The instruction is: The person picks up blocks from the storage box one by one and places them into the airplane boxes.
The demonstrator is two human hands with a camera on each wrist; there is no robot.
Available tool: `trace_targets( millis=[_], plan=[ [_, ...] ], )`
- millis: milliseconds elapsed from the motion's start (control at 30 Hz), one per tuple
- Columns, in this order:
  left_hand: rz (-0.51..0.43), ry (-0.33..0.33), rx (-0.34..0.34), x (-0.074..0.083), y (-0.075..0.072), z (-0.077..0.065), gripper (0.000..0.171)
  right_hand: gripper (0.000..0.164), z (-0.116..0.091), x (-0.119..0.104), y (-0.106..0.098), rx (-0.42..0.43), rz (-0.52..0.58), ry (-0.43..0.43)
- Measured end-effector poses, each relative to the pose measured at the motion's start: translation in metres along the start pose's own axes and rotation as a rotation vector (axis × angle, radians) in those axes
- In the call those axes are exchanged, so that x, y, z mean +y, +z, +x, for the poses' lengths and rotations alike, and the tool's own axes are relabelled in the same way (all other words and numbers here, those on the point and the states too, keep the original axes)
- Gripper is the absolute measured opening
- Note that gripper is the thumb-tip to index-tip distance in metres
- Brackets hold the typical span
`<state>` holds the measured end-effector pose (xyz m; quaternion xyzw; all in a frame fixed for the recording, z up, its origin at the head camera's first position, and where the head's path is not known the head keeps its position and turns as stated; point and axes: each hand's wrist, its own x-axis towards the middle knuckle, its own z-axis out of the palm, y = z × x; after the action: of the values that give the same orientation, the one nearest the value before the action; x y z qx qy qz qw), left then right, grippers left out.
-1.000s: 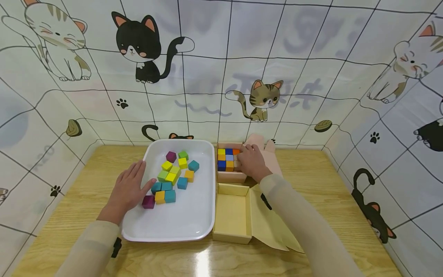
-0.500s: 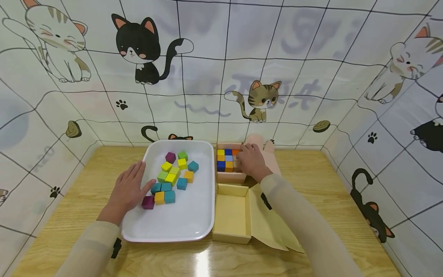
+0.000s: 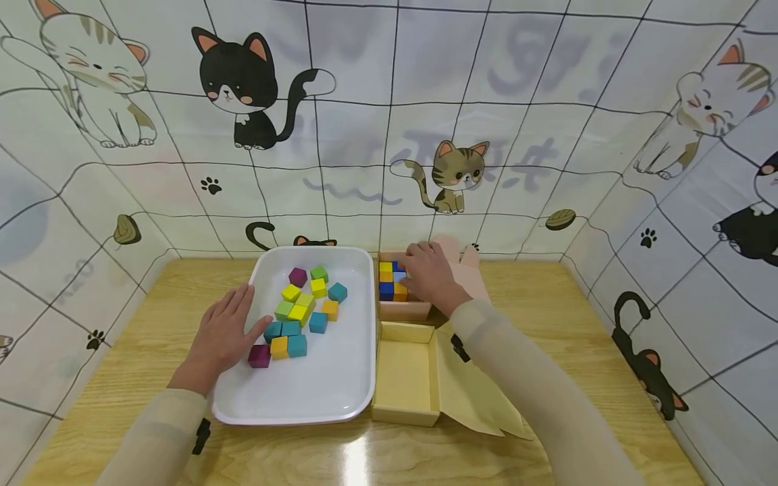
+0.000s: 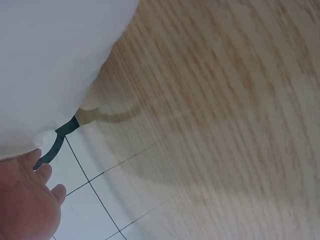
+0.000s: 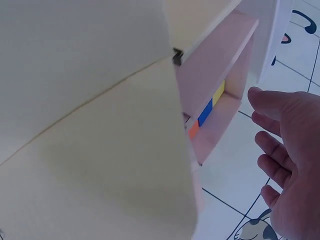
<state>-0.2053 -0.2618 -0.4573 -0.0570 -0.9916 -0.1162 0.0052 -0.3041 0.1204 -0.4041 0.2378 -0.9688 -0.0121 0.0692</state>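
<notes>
Hovering over the pink box, the right hand, fingers relaxed and free, partly hides the packed cubes just left of it. The left hand rests straight-fingered at the white tray, loose cubes beside its thumb. The yellow box (flap partly behind the right sleeve) lies nearer than the right hand.

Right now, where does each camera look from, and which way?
Head: worn on the head, facing forward and down at the white tray and pink box; left hand, right hand and sleeves show.
Left wrist: worn there, facing the wooden table and backdrop; left hand at lower left.
Right wrist: worn there, facing the pink box and cubes; right hand at right edge.
Shared: head and right wrist both show pink box and right hand.
</notes>
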Motion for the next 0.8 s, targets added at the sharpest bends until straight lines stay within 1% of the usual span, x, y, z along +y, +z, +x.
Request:
trace_targets(
  millis=[133, 300, 467, 567, 667, 800],
  plan=[
    [-0.019, -0.004, -0.015, 0.0, 0.0, -0.002, 0.085, 0.028, 0.0, -0.007, -0.002, 0.007, 0.012, -0.01],
    [-0.033, 0.0, -0.015, 0.004, 0.001, -0.005, 0.084, 0.026, -0.001, -0.018, -0.006, 0.031, 0.019, -0.04],
    [-0.037, 0.001, -0.013, 0.008, 0.002, -0.009, 0.084, 0.028, -0.002, -0.031, -0.006, 0.035, 0.012, -0.087],
    [-0.043, -0.005, -0.017, 0.011, 0.002, -0.012, 0.084, 0.029, -0.004, -0.037, -0.008, 0.025, 0.025, -0.117],
    [-0.044, -0.005, -0.014, 0.013, 0.003, -0.013, 0.084, 0.029, -0.006, -0.043, -0.011, 0.006, 0.035, -0.129],
    [-0.037, 0.0, -0.002, 0.015, 0.004, -0.015, 0.083, 0.029, -0.009, -0.049, -0.013, -0.029, 0.01, -0.152]
  ],
)
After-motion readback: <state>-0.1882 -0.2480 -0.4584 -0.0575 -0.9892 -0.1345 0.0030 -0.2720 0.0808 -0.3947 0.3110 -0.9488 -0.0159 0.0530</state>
